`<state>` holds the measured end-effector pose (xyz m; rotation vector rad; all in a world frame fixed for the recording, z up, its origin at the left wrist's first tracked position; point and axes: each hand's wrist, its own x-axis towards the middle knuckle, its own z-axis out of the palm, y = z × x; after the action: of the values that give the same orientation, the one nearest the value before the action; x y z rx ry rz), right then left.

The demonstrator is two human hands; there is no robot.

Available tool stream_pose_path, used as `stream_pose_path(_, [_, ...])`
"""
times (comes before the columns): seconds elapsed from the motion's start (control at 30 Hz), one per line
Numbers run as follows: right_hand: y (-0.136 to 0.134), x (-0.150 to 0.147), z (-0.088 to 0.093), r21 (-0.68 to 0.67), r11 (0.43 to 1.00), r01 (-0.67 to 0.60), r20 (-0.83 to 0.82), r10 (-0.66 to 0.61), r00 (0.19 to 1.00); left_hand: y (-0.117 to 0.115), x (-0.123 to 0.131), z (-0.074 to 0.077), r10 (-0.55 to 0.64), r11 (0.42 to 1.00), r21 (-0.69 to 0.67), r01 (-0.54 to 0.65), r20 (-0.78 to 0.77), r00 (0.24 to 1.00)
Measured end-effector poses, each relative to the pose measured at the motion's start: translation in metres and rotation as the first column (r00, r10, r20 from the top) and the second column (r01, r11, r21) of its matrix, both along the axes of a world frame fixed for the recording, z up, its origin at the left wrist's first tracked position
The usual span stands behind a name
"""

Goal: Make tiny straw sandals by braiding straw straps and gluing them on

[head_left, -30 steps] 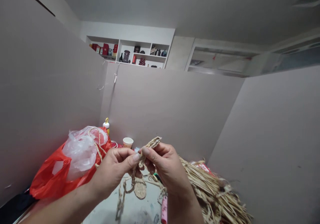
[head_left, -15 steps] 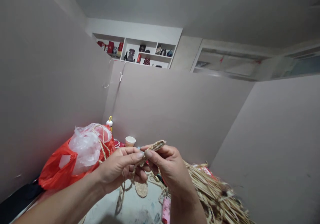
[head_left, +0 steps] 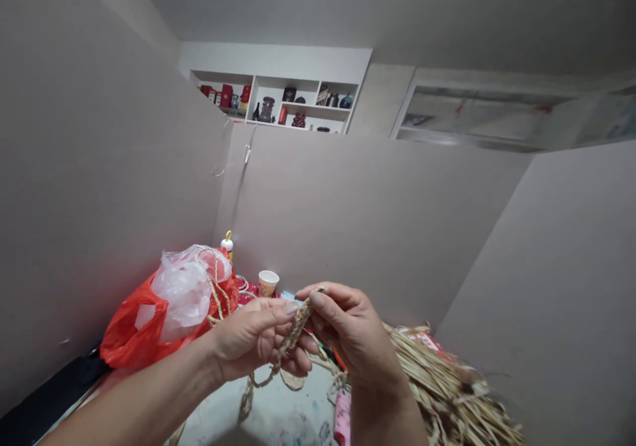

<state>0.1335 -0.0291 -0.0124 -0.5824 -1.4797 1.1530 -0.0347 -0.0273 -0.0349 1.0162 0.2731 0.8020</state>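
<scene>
Tan, braid-patterned cord (head_left: 297, 329); bright red bag (head_left: 125, 327)

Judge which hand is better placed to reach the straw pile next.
Probably the right hand: it is nearer the straw pile, while the left hand is farther across. Both hold the braid.

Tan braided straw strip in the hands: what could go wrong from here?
The tan braided straw strip is held between fingers of the right hand and left hand; it might slip. Its dangling braided tail could snag on the flat tan oval piece nearby. The white patterned cup beyond the hands could tip if bumped.
</scene>
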Motion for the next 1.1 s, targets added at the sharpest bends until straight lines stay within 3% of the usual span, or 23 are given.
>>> stream_pose_path(0.37, [-0.007,-0.01,0.007,-0.069,0.997,-0.04,-0.045,0.036,0.998,0.002,0.007,-0.008,-0.055,0.998,-0.018,0.057,0.088,0.995])
stream_pose_path(0.8, [-0.002,-0.003,0.008,-0.054,0.957,0.286,-0.144,-0.291,0.946,-0.001,0.012,-0.009,0.214,0.974,0.071,-0.216,0.031,0.976])
stream_pose_path(0.9, [0.0,-0.002,0.008,-0.045,0.965,0.26,-0.127,-0.263,0.956,0.0,0.013,-0.01,0.242,0.968,0.066,-0.244,0.036,0.97])
stream_pose_path(1.1, [0.002,0.0,0.004,-0.082,0.992,0.091,0.011,-0.091,0.996,0.0,0.011,-0.009,0.225,0.97,0.09,-0.228,0.043,0.974])
